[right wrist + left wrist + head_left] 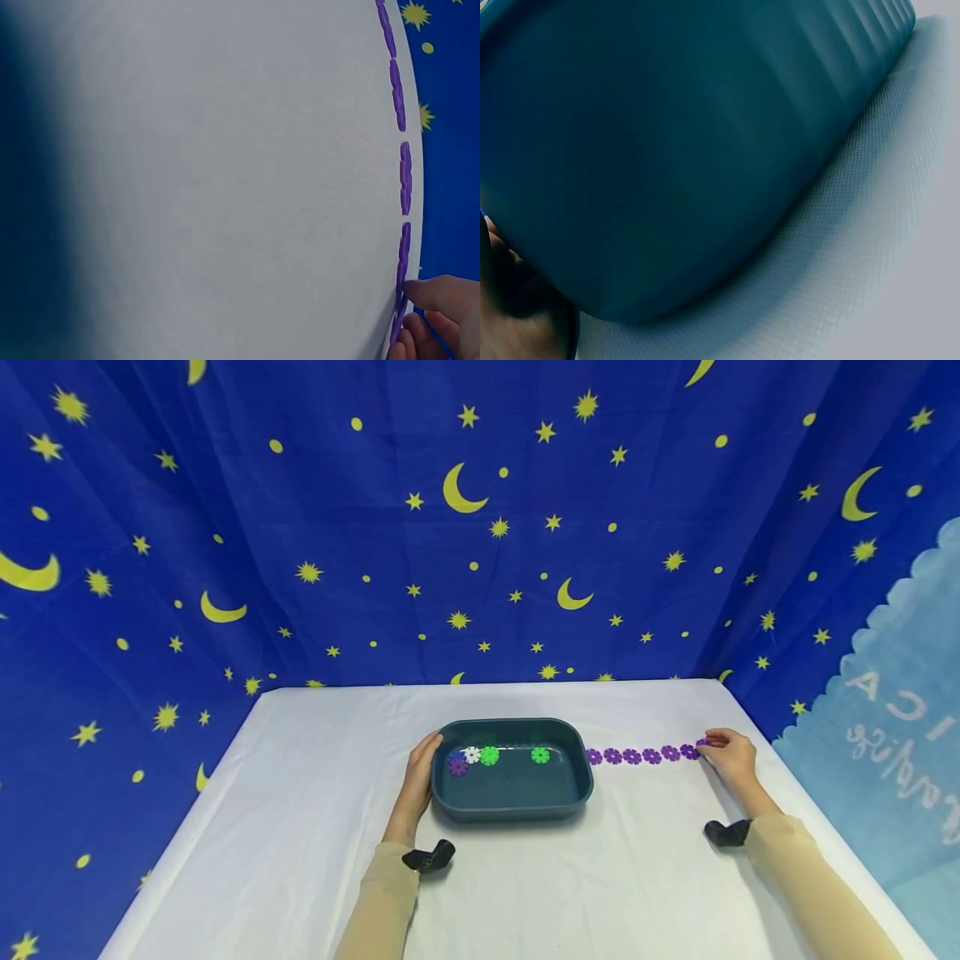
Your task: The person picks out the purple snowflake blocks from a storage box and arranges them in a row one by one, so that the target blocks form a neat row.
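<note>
A dark teal plastic tub (512, 814) stands on the white table. My left hand (420, 777) rests along its left side, fingers stretched against the outer wall near the rim; the left wrist view shows mostly that wall. To the tub's right runs a row of purple snowflake discs (632, 757), lying flat, some with small gaps between them. At the row's right end my right hand (731, 760) pinches a purple snowflake disc (702, 744) between thumb and fingers, partly hidden by them. In the right wrist view this disc overlaps its neighbour.
Inside the tub lie a purple disc (457, 768) over a blue one, a white disc (471, 755), a green disc (490, 756) and another green disc (540, 755) apart from them. A blue star-printed curtain (517, 560) hangs behind the table, and a light-blue cloth (900, 693) at the right.
</note>
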A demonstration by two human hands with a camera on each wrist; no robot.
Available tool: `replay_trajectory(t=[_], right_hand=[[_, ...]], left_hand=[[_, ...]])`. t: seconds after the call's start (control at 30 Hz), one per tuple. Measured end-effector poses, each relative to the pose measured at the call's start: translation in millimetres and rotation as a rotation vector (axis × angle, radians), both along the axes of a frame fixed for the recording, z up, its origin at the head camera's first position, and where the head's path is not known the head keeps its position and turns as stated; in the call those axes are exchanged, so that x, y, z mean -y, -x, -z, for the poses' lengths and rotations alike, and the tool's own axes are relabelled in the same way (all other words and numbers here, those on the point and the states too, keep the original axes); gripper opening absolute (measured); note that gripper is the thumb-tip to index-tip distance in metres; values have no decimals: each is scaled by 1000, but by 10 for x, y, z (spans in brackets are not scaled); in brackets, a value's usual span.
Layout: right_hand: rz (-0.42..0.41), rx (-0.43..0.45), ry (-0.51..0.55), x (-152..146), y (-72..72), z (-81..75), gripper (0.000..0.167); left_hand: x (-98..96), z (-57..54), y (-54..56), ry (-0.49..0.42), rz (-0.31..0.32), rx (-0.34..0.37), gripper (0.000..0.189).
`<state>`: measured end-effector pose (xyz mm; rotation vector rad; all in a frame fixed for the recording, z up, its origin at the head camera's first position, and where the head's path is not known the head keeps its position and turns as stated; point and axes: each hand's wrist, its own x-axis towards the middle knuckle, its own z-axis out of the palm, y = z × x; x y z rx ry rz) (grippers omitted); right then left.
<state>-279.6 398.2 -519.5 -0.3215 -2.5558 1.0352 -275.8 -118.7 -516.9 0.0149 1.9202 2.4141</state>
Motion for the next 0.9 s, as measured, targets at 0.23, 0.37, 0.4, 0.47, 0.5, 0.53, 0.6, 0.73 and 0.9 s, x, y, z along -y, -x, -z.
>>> replay_trajectory(t=[0.23,0.37,0.4,0.47,0.5,0.53,0.6,0.73,0.9], right_hand=[[-2,12,-39,3,-22,-19,34],[31,-11,-33,45,-35,-54,32],[45,-18,-20,67,-37,-67,31],[64,-34,4,125,-38,-96,29],[67,-39,20,162,-39,-112,28],[63,-45,42,203,-39,-128,27],[40,-51,76,291,-33,-161,27],[-22,-68,122,485,-12,-243,26],[-101,-81,152,734,13,-343,26]], left_hand=[[-4,196,111,-1,-28,-3,53],[-12,204,118,6,-31,-2,54],[-13,206,120,10,-31,-3,54],[-13,208,122,14,-32,-4,54],[-14,211,122,11,-35,-7,54],[-13,213,121,6,-37,-8,55],[-7,230,119,7,-30,-38,59],[6,259,104,0,-19,-117,68],[0,250,102,-6,-24,-96,65]])
